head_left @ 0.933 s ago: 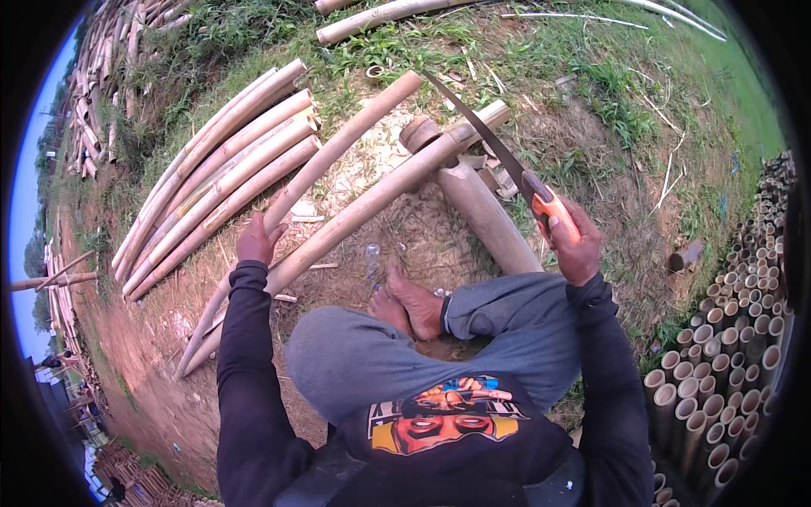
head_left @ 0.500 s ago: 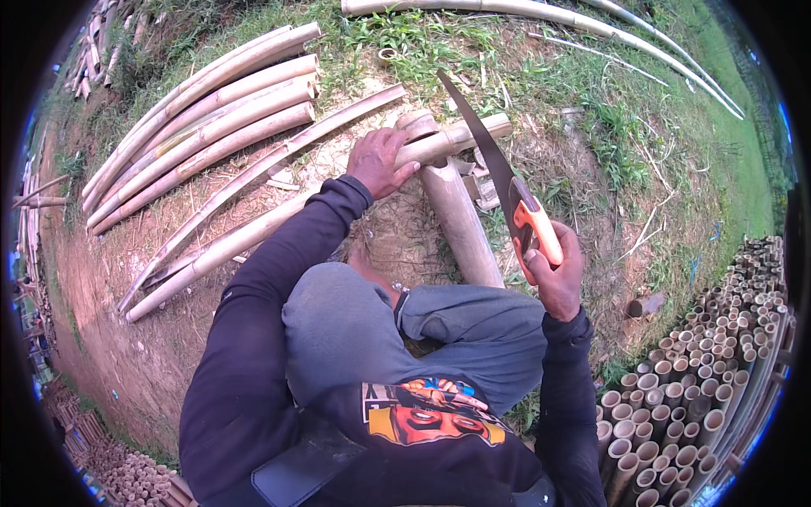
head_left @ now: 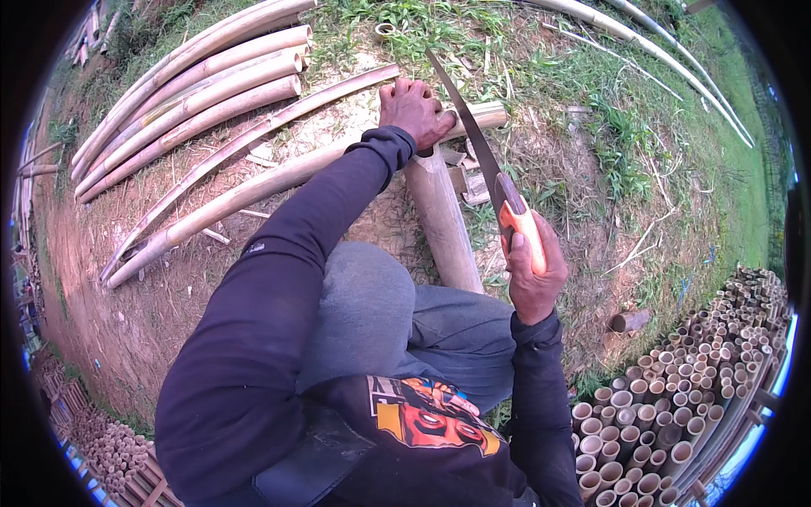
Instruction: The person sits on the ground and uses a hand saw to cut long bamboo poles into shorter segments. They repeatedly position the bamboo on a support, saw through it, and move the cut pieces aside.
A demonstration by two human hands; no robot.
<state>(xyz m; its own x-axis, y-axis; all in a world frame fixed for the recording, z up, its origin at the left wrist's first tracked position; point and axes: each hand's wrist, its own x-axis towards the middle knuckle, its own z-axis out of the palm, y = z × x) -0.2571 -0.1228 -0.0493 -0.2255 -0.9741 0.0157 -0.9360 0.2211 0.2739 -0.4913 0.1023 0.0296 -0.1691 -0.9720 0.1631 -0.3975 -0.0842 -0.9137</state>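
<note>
Bamboo [head_left: 287,175], smooth and tubular, lies clamped under the left hand [head_left: 414,112]; the right hand [head_left: 539,270] clasps a tapering saw [head_left: 485,148].

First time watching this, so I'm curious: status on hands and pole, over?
Left hand on pole. Right hand holds saw; blade overlaps pole in view, contact unclear. Split piece beside pole, clear of blade.

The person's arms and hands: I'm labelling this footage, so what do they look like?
Both arms wear long, dark sleeves with cuffs snug at the wrists. The left sleeve has a small pale mark on its outer edge; the right sleeve looks plain. The left hand and right hand wear no gloves.
</note>
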